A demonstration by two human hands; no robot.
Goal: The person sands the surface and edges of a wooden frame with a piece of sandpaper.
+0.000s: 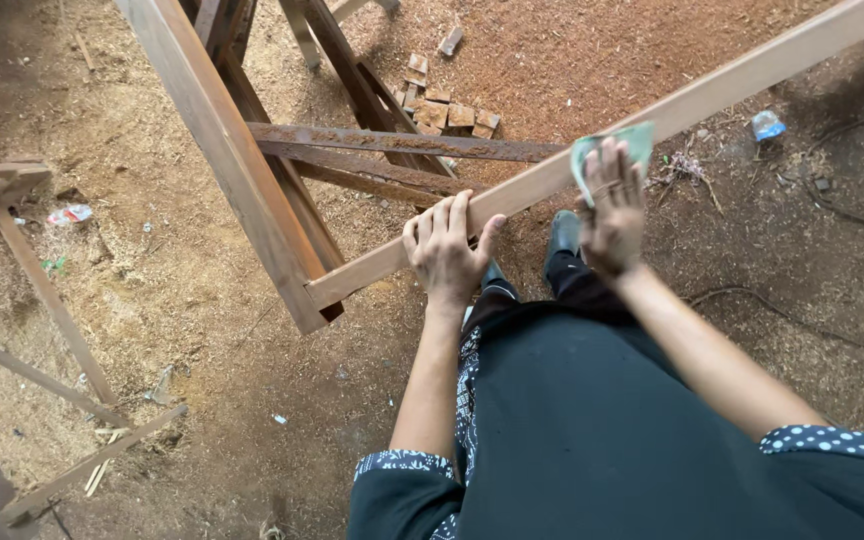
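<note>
The person is sanding a long pale wooden plank [652,125] that rests across a dark beam [222,150]. The left hand [444,252] steadies it with a flat, open grip, while the right hand [612,205] presses a folded green sandpaper sheet [617,143] against it. The next stroke probably calls for even pressure along the grain.
</note>
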